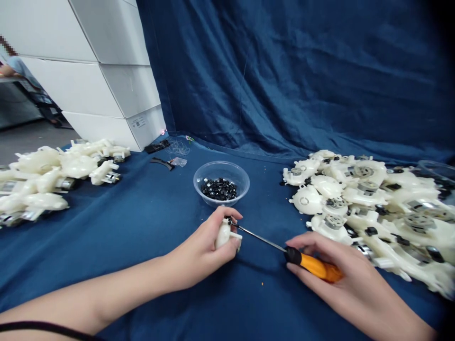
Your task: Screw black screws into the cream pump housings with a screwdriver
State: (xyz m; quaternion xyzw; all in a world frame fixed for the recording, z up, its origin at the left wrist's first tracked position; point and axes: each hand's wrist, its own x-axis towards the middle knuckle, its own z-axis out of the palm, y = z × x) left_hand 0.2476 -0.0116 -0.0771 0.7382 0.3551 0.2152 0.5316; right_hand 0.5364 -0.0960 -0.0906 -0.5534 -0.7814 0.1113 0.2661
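My left hand (206, 246) is closed around a cream plastic part (223, 234) with a short peg sticking out to the right. A small black piece (229, 220) sits at the top of that part, between my fingertips. My right hand (341, 274) grips the orange and black handle of a screwdriver (316, 266). Its metal shaft points left, and the tip meets the black piece or lies right against it. Just beyond my left hand stands a clear plastic bowl (222, 166) holding many small black pieces (218, 189).
Cream plastic assemblies with motors are heaped at right (366, 189) and at left (46, 175). White boxes (110, 90) are stacked at the back left, beside a blue curtain (295, 76). Black strips (161, 163) and a small clear bag (178, 162) lie nearby. A person (21, 68) is at far left.
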